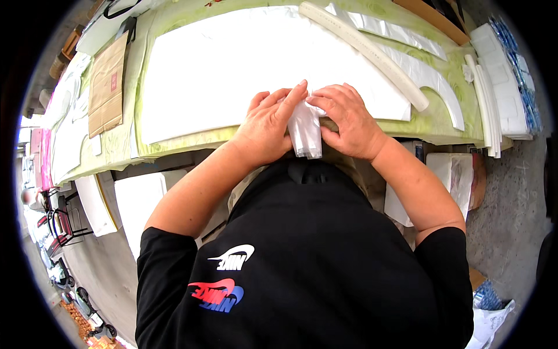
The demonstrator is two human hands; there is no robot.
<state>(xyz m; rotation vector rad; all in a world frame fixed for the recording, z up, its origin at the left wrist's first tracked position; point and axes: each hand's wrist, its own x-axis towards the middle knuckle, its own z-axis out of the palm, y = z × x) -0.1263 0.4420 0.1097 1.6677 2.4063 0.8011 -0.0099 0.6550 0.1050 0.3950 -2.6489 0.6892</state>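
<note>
Between my two hands, close to the table's front edge, is a bundle of clear plastic film [305, 136], folded or stacked into a narrow strip. Its lower end hangs toward my body. My left hand [268, 123] closes on its left side, thumb low and fingers pointing up. On the other side, my right hand [349, 119] has its fingers bent over the top of the bundle, the fingertips near those of my left hand. Beneath and beyond both hands lies a large white sheet [215, 75] on the table.
A green patterned cloth covers the table [143, 110]. Across the sheet's right side lies a long cream tube [366, 55]; beyond it are white cut pieces [439, 81]. Flat brown cardboard [108, 87] is at left. White rolls [488, 110] lean at the right edge. Boxes [450, 174] stand below.
</note>
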